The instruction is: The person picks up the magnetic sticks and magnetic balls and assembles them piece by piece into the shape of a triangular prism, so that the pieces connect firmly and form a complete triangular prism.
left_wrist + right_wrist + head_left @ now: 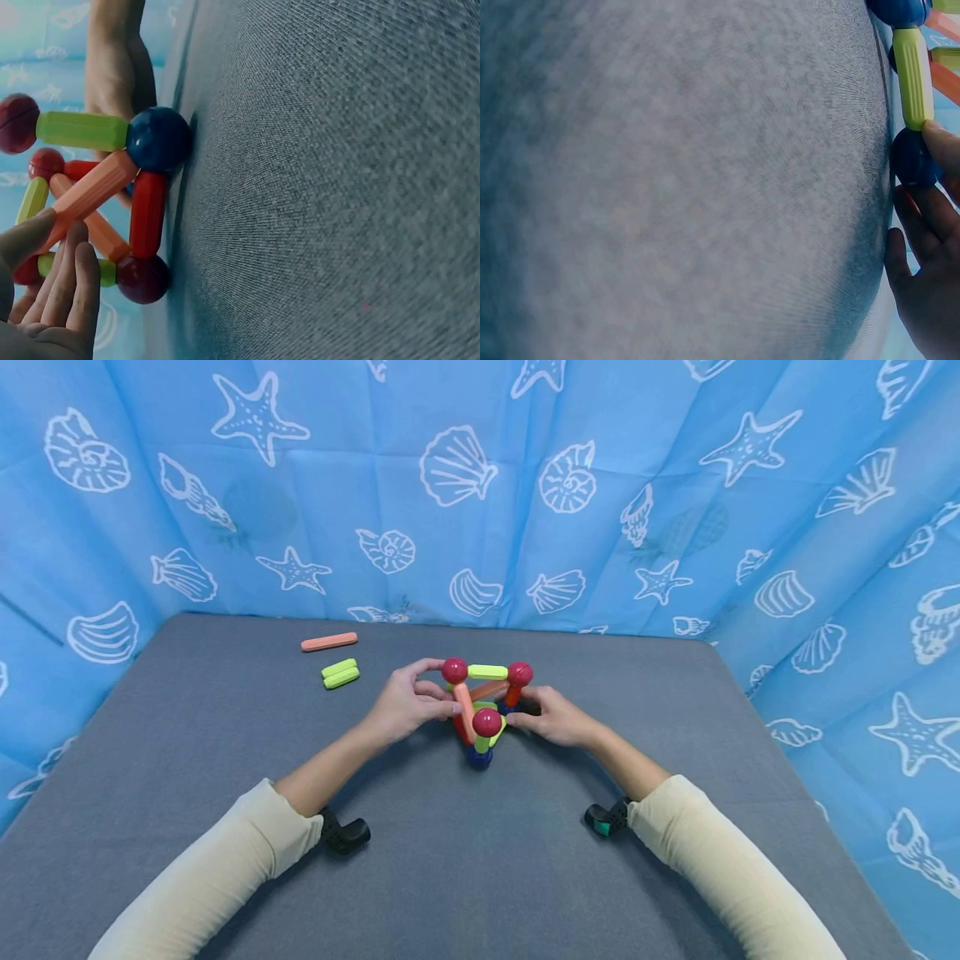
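A magnetic ball-and-stick frame stands in the middle of the table, with a red ball (487,722) at each of three top corners. Below the nearest one, a green stick (82,131) runs down to a blue ball (160,139). My left hand (405,700) is at the frame's left, thumb and fingers pinching an orange stick (94,191) that slopes across that side. From the right, my right hand (555,717) holds another blue ball (913,159) at the base, its thumb against the end of a lower green stick (913,79). The far lower corner is partly hidden.
Farther back on the left lie a loose orange stick (328,642) and two short green sticks (341,674) side by side. The grey table (480,877) ends at a blue shell-print curtain (420,543). Black wrist devices (347,835) sit at both cuffs.
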`<action>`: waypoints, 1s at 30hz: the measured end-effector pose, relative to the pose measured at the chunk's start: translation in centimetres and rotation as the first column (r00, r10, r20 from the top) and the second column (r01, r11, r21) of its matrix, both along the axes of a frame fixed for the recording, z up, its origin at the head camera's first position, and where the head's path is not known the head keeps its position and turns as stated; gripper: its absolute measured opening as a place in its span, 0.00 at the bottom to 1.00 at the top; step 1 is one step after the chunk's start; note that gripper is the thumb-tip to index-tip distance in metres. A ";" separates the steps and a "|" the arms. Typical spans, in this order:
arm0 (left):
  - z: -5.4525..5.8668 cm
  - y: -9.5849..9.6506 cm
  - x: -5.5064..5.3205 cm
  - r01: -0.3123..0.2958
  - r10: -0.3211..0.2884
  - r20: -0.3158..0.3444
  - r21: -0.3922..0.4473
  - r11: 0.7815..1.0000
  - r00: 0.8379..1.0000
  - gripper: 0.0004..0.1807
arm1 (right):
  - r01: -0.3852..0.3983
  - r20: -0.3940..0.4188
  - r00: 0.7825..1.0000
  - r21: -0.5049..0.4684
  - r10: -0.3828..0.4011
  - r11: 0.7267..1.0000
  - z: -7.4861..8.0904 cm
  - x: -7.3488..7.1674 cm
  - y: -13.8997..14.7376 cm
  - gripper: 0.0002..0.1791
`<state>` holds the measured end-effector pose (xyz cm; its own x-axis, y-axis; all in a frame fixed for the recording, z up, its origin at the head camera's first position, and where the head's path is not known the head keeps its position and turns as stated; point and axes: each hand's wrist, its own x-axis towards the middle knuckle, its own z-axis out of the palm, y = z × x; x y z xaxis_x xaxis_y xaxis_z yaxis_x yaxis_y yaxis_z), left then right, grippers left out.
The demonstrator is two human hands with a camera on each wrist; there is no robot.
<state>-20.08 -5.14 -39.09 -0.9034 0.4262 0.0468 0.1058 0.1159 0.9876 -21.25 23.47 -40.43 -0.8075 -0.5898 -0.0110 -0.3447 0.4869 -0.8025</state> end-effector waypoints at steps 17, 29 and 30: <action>-1.0 -8.4 -2.5 -0.155 0.034 -0.358 -0.316 0.936 0.933 0.19 | -0.007 -0.018 1.000 0.018 0.008 1.000 0.0 0.0 0.0 0.19; -2.1 -14.3 -3.6 -0.299 0.132 -0.353 -0.476 0.827 0.926 0.22 | -0.011 -0.013 1.000 0.005 0.011 1.000 -0.2 0.0 0.1 0.19; -2.1 -14.3 -3.7 -0.300 0.127 -0.356 -0.487 0.820 0.926 0.22 | -0.011 -0.012 1.000 0.005 0.011 1.000 -0.2 0.0 0.1 0.19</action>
<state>-23.76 -19.45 -41.19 -0.9535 0.2608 0.1513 0.2903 0.6591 0.6937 -21.29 23.59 -40.59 -0.8011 -0.5986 -0.0045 -0.3595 0.4872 -0.7958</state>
